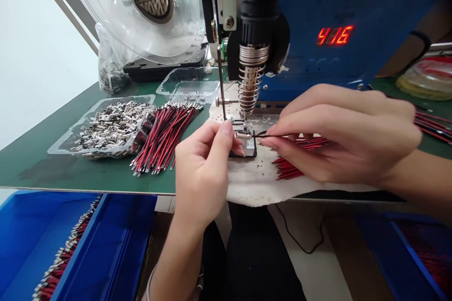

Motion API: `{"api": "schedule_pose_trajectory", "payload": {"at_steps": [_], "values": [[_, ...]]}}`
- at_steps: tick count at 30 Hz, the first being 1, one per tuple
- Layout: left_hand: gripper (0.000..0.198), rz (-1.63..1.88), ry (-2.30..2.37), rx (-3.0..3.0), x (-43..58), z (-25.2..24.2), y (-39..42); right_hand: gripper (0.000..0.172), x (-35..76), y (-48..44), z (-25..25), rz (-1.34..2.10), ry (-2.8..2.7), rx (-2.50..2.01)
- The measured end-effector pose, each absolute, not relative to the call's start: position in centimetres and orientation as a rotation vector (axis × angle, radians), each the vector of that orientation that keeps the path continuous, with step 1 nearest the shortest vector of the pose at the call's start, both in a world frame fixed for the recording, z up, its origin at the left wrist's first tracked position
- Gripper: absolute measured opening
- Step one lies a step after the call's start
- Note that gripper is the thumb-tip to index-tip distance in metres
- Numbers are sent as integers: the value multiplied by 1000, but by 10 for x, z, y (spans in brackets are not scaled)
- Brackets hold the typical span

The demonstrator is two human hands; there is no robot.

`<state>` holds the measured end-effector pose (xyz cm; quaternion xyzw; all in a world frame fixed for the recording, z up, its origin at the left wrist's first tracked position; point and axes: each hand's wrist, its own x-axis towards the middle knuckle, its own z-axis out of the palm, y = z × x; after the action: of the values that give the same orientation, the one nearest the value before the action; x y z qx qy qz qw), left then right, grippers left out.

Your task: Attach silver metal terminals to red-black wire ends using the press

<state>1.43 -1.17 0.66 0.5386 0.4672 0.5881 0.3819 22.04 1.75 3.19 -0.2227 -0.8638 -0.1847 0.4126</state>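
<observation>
Between the thumb and fingers of my left hand (208, 160) is a small silvery metal connector (243, 136), its far end pointing right. My right hand (342, 136) pinches a thin dark wire (260, 135) whose tip meets the connector's right end. Both hands are just below the spring-wrapped soldering head (251, 82), over a small metal fixture (249, 147). Whether the wire is joined to the connector I cannot tell. Red and black wires (291, 164) lie on the pale cloth (257, 188), partly under my right hand.
At left stand a clear tray (67, 146) of metal connectors and a pile of red-black wires (165, 136). An empty-looking clear tray (187, 87) is behind. A blue machine (318, 70) displays red digits. Blue bins (123, 240) with wired pieces sit below the green table (88, 174).
</observation>
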Motion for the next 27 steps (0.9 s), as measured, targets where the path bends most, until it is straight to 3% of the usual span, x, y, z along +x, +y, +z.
{"api": "schedule_pose_trajectory", "payload": {"at_steps": [3,7,14,16,18,23,27], "values": [[29,1392,1256,1514,16,11,-30,19,220,17,32,-433,-2179,-584],[19,1209,1126,1572,28,12,-51,39,219,11,39,-148,-2296,-618],[23,1350,1193,1351,46,3,-52,21,218,1,46,-54,-2307,-567],[32,1365,1174,1351,47,3,-51,18,217,2,42,-36,-2285,-541],[39,1342,1141,1396,47,5,-53,17,217,5,38,-8,-2277,-500],[25,1357,1165,1371,38,7,-63,21,226,29,35,51,-2244,-398],[36,1442,1354,1382,18,8,-64,21,248,54,46,-110,-2510,-318]]}}
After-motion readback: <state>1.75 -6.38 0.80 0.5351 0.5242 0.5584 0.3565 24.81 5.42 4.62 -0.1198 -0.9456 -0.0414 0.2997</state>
